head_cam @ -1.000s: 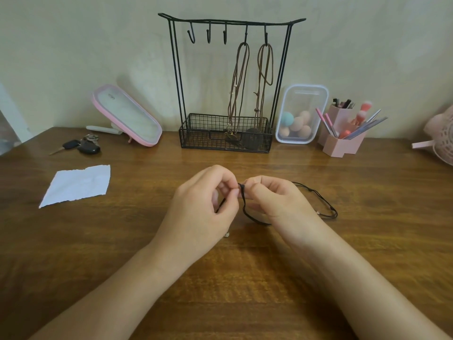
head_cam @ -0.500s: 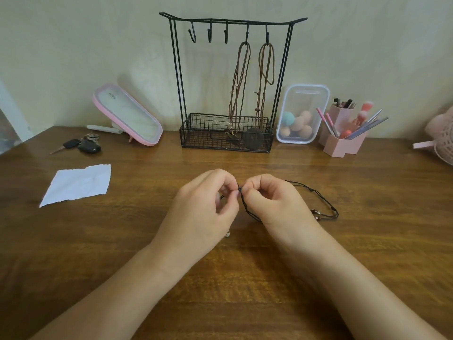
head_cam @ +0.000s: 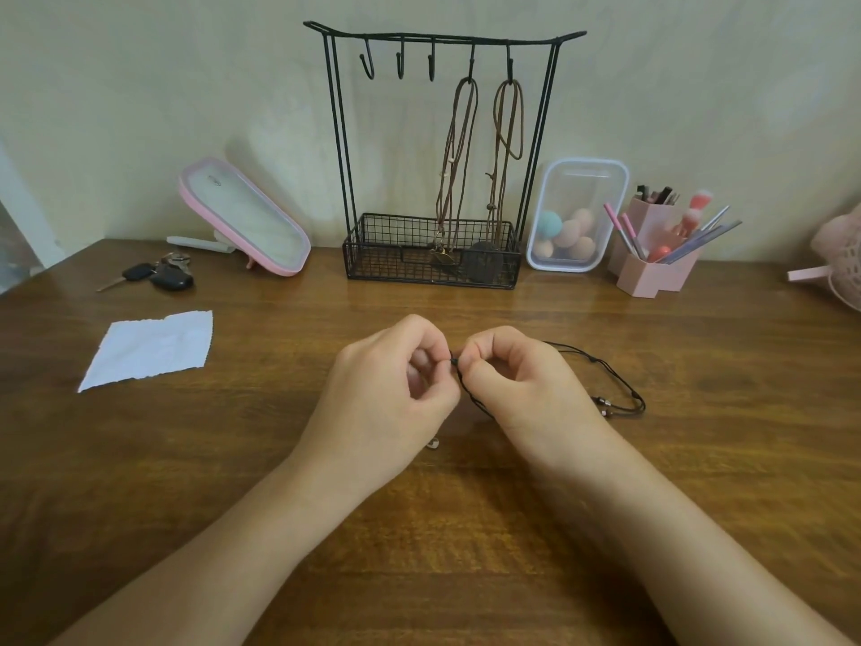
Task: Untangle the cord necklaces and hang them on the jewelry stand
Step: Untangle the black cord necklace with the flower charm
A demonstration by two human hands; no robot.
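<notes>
1. Two hands: left hand (head_cam: pixel 382 394) and right hand (head_cam: pixel 526 389) each pinch the black cord (head_cam: pixel 634 393) between thumb and forefinger, the other fingers curled.
2. The rest of the cord lies on the table (head_cam: pixel 466 575) at 3 o'clock of the right hand. Strand count unclear.
3. One stand (head_cam: pixel 386 254) at 12 o'clock: five hooks, with two brown necklaces (head_cam: pixel 452 179) on the rightmost two.

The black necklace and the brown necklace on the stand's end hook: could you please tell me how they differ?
The black necklace trails on the table, pinched by the left hand and right hand; the brown necklace hangs from the stand. The black one looks twisted on itself; the brown one hangs straight. The black cord looks thinner. Both are cord necklaces.
</notes>
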